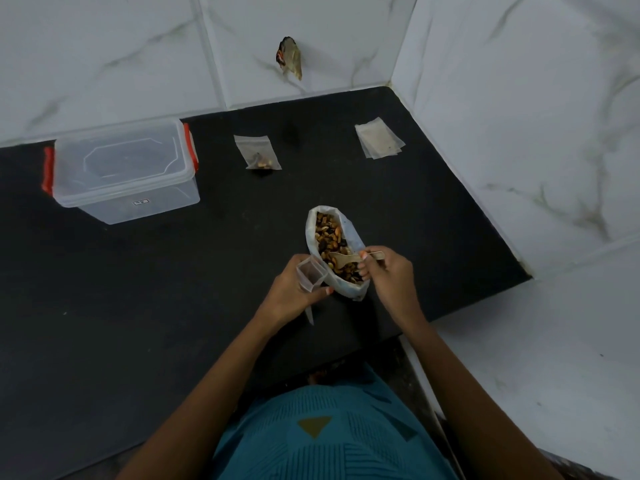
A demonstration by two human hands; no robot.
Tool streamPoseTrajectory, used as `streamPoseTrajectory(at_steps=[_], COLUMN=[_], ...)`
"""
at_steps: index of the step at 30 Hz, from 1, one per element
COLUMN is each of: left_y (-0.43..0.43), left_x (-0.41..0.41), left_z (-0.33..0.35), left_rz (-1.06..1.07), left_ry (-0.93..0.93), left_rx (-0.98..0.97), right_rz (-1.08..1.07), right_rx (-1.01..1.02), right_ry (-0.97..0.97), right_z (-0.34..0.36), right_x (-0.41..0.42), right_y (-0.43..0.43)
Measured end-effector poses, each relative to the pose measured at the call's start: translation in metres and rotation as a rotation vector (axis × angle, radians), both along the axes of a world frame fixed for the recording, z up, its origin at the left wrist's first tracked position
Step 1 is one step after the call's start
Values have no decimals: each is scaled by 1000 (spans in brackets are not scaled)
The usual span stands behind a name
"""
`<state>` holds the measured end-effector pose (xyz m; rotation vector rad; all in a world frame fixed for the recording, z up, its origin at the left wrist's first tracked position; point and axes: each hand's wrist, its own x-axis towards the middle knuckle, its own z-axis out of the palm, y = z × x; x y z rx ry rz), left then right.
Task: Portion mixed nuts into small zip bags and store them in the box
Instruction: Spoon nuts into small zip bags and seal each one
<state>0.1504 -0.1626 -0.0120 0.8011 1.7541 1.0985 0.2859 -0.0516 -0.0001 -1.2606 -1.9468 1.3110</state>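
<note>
On the black counter (138, 289), near its front edge, stands the nut bag (351, 233), its mouth open upward and the mixed nuts (329, 233) exposed. Our left hand (294, 292) grips a small zip bag (310, 273) just left of the nut bag, fingers and thumb curled round it. The mouth of this zip bag is spread open and faces up, and its lower end hangs below the hand. We cannot tell whether it contains any nuts. Our right hand (388, 275) pinches the handle of a wooden spoon (341, 259) between thumb and fingers. The spoon's bowl rests on the nuts at the near end of the nut bag. Farther back, around mid-counter, a second zip bag (258, 152) lies flat with a small portion of nuts at its near end. Right of it, near the wall corner, lies a slightly fanned stack (379, 136) of empty bags. At the back left stands the clear box (138, 199), lid (121, 157) on, with red clips (191, 147) at both ends, well apart from both hands. Marbled tiles (519, 98) line the walls behind and to the right. A crumpled scrap (289, 57) sits on the rear wall. Our teal shirt (329, 438) fills the lower edge of the view.
</note>
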Motion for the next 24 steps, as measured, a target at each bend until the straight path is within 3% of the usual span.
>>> streamPoseTrajectory(at_steps=[5,17,20,24], left_y=[0,0,0,0], left_x=[-1,-4,-4,-3], left_z=[0,-2,-2,-2], left_rz=[-13,-8,-8,-7], left_ry=[-15,-2,1,2], left_rx=[1,-8,-18,-10], right_rz=[-181,-304,-292,-178], right_rx=[-167,-370,-357,-173], right_ry=[141,354,327,171], right_z=[-7,-4,-5,-7], right_x=[-3,8,9,1], right_y=[1,8,8,-1])
